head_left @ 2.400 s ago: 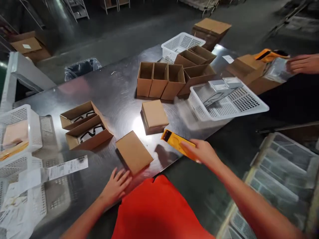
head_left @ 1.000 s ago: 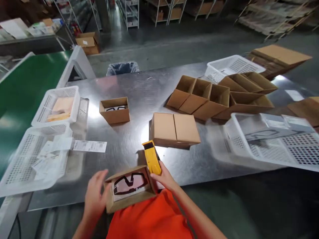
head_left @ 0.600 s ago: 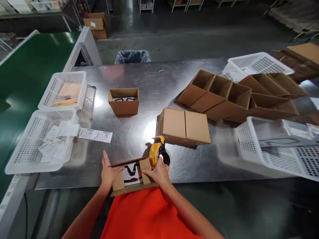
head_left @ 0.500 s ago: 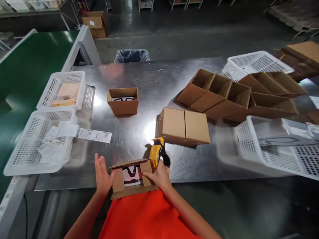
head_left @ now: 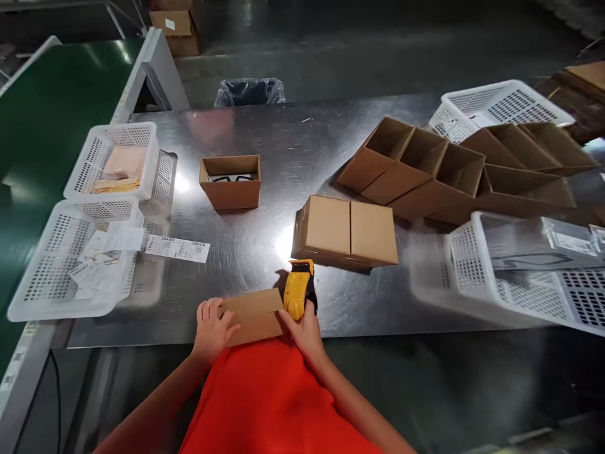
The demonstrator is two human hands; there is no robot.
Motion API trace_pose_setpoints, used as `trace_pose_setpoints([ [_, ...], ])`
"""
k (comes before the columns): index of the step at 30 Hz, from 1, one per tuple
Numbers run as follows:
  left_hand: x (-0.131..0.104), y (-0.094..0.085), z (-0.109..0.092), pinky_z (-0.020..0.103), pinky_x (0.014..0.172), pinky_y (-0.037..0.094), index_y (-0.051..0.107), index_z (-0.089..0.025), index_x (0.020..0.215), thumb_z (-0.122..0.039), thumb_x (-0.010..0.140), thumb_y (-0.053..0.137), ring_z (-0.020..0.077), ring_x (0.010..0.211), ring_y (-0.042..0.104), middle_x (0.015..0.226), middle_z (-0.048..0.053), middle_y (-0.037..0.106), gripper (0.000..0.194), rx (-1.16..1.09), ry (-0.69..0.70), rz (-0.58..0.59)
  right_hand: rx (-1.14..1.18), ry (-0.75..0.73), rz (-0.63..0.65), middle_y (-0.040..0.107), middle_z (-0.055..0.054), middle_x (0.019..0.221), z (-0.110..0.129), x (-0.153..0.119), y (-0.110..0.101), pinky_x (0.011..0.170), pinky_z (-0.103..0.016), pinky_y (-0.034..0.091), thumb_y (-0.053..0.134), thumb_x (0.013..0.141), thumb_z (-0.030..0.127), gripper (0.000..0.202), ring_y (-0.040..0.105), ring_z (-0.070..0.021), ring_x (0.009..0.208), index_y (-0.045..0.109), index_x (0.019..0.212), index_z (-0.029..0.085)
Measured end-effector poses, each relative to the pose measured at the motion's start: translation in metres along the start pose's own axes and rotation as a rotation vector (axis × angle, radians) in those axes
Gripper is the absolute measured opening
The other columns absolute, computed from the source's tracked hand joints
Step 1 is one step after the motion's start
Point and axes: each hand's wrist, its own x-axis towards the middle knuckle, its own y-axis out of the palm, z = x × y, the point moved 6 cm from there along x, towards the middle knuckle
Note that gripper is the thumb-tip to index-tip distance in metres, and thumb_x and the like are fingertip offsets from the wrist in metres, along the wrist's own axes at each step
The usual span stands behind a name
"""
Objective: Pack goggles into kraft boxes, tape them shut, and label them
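At seven o'clock in my view, the carton [head_left: 258, 320] looks closed but untaped, my left hand [head_left: 210, 332] resting half-curled, not clenched, on its end, my right hand [head_left: 305, 334] gripping the tape dispenser [head_left: 297, 293]; two boxes [head_left: 328, 226] sit closed at three, an uncovered box [head_left: 234, 196] at ten.

Along the near edge of the worktop [head_left: 246, 252], glossy scratched metal, sits a matt cardboard box [head_left: 255, 318]; beside it, a smooth plastic tape dispenser [head_left: 296, 293].

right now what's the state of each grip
Left grip: fingers bent on the left end of the cardboard box; whether clamped, cannot be told.
Right grip: closed on the yellow tape dispenser.
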Motion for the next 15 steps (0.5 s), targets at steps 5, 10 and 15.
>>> trace_pose_setpoints([
  [5, -0.031, 0.012, 0.026, 0.058, 0.106, 0.032, 0.056, -0.015, 0.117, -0.041, 0.082, 0.062, 0.0385, 0.134, 0.035, 0.142, 0.021, 0.038, 0.043, -0.396, -0.426, -0.112, -0.030, 0.055, 0.021, 0.066, -0.004, 0.080, 0.005, -0.002, 0.002, 0.061, -0.033, 0.047, 0.070, 0.066, 0.053, 0.047, 0.064, -0.0257, 0.074, 0.045, 0.091, 0.022],
  [10, -0.056, 0.047, 0.042, 0.041, 0.101, 0.045, 0.035, -0.020, 0.141, -0.050, 0.078, 0.065, 0.0285, 0.122, 0.053, 0.134, 0.014, 0.054, 0.076, -1.206, -0.879, 0.085, 0.053, 0.057, 0.033, 0.067, -0.006, 0.085, 0.003, -0.012, 0.006, 0.065, -0.035, 0.050, 0.071, 0.064, 0.048, 0.047, 0.064, -0.0253, 0.077, 0.048, 0.094, 0.020],
  [15, -0.044, 0.047, 0.038, 0.038, 0.099, 0.048, 0.040, -0.022, 0.141, -0.045, 0.068, 0.076, 0.0264, 0.118, 0.058, 0.133, 0.010, 0.058, 0.084, -1.432, -0.974, 0.016, 0.179, -0.013, -0.049, 0.065, -0.006, 0.086, 0.031, -0.024, -0.021, 0.062, -0.033, 0.050, 0.065, 0.071, 0.056, 0.048, 0.061, -0.0221, 0.073, 0.051, 0.100, 0.020],
])
